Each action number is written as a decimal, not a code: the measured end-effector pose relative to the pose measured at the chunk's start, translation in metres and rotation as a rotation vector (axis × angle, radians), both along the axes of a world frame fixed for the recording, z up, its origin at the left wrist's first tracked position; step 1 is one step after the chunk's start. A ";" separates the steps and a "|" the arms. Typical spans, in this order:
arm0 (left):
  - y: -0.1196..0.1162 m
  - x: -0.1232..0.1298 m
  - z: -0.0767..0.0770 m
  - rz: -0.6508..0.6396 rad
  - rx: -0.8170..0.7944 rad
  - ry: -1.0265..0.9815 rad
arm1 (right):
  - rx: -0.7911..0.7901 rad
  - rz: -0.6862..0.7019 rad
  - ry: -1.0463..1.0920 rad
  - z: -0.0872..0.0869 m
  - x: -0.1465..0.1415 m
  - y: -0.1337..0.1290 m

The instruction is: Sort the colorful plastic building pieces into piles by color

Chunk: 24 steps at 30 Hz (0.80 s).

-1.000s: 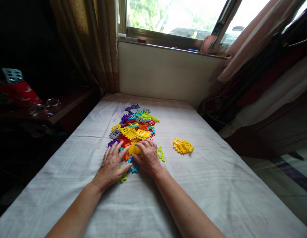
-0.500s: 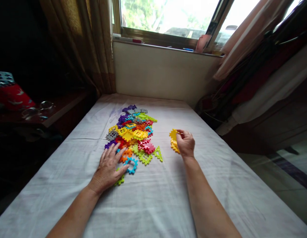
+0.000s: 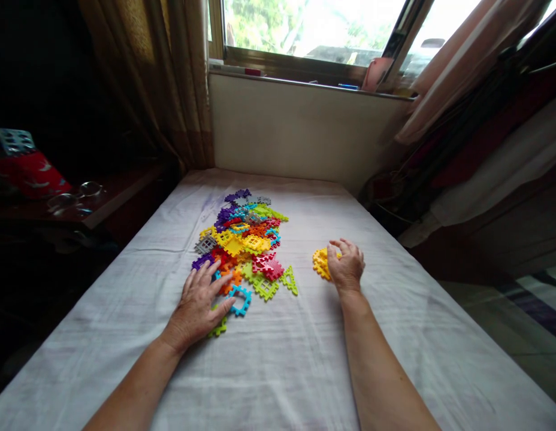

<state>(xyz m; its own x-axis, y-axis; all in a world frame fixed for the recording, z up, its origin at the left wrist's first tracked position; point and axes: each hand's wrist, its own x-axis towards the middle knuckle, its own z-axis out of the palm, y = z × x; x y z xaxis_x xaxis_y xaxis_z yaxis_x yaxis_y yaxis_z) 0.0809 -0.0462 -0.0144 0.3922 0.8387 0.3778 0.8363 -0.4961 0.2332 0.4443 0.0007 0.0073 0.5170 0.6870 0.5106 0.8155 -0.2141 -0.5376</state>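
A colourful pile of flat plastic interlocking building pieces point(image 3: 233, 244) lies on the white sheet. My left hand point(image 3: 199, 302) rests with fingers spread at the pile's near left edge, over orange and purple pieces. By its thumb are a blue square frame piece point(image 3: 241, 300) and a partly covered lime green piece point(image 3: 219, 328). To the right of the pile, yellow pieces point(image 3: 321, 263) lie stacked on the sheet. My right hand point(image 3: 347, 266) is just beside them, thumb and fingers apart, partly hiding them; it holds nothing that I can see.
A lime green triangle piece point(image 3: 289, 280) lies at the pile's right side. Left of the sheet-covered surface point(image 3: 278, 371), a dark side table point(image 3: 120, 197) bears eyeglasses point(image 3: 90, 189) and a red container point(image 3: 33, 173). Hanging clothes point(image 3: 485, 149) are at the right, a window beyond.
My right hand has let go of a yellow piece, which now lies on the other yellow one, and its fingers have parted. My left hand stays in place on the pile.
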 end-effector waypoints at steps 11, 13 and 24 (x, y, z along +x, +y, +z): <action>-0.003 0.003 0.004 0.000 0.009 0.019 | -0.194 0.500 -0.246 0.007 -0.111 0.015; -0.003 0.003 0.003 0.005 0.003 0.018 | -0.251 0.506 -0.271 0.011 -0.112 0.025; -0.002 0.002 0.002 0.000 -0.005 0.008 | 0.066 0.520 -0.200 0.016 -0.065 0.001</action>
<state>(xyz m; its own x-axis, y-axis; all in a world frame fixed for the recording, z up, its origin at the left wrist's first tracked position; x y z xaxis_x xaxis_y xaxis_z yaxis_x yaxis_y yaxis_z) 0.0828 -0.0483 -0.0129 0.3955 0.8404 0.3704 0.8380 -0.4953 0.2290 0.3794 0.0016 0.0229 0.0073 0.7891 0.6143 0.8920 0.2725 -0.3606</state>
